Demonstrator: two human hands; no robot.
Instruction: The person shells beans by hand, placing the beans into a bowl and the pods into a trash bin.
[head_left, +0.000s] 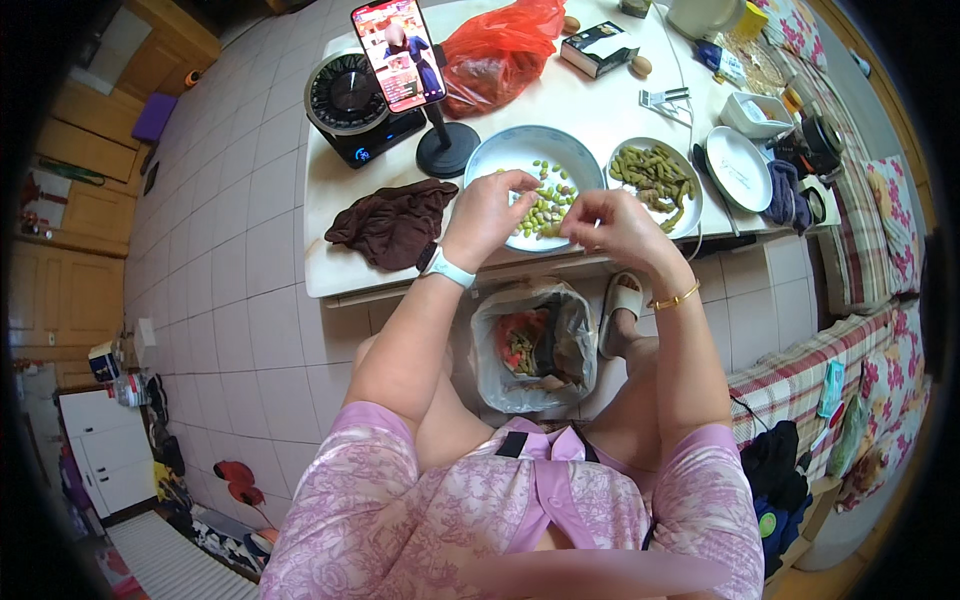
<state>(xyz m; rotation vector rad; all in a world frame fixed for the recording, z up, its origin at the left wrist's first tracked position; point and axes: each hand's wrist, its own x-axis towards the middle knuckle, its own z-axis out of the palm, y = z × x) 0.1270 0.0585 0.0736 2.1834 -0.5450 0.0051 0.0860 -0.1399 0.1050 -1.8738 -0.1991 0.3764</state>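
Note:
A white bowl with a pale blue rim (534, 136) stands near the table's front edge, with loose shelled green beans (553, 199) in it. Over its left side is my left hand (489, 214), thumb and fingertips apart, nothing visible between them. My right hand (611, 225) hangs at the bowl's front right, fingers curled and thumb pinched in. At its fingertips shows a blurred green bean pod (552, 229), partly hidden. To the right, a white plate (694, 219) bears a heap of unshelled green pods (651, 176).
Below the table edge stands a lined waste bin (487, 367) with pods in it. Left of the bowl are a crumpled dark brown cloth (394, 223), a phone on a stand (399, 56) and a black round-topped appliance (349, 94). Behind lies a red plastic bag (499, 60).

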